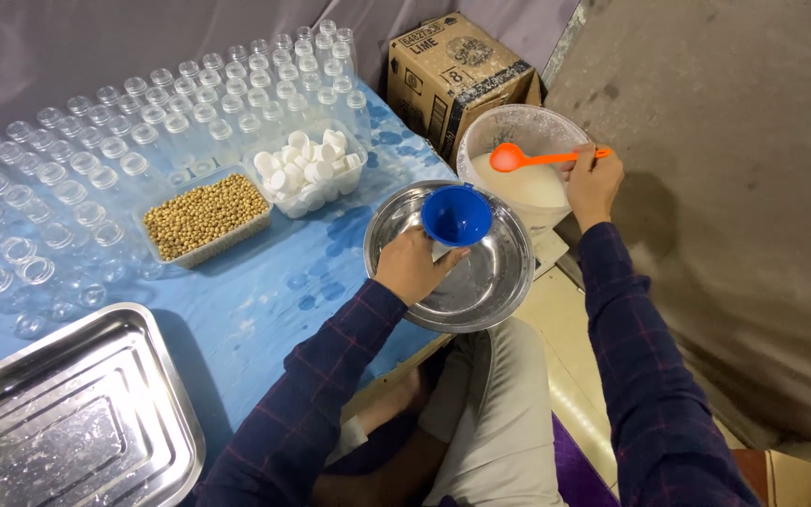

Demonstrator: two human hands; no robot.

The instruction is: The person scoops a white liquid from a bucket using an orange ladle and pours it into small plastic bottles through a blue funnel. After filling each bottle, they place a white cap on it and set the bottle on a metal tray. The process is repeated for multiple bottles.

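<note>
Spoon (537, 158), orange, lies level across the white tub (518, 127), bowl pointing left, handle clenched in the right hand (595, 180), while the left hand (415, 268) grasps the blue funnel (456, 214).

Dark plaid sleeves (312, 394) with thin red lines; light grey trousers (499, 422).

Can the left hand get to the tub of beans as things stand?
Probably yes, once freed. The left hand holds a blue funnel over the steel bowl. Between it and the tub of beans lies only bare blue cloth; the tub of white caps sits beyond.
</note>
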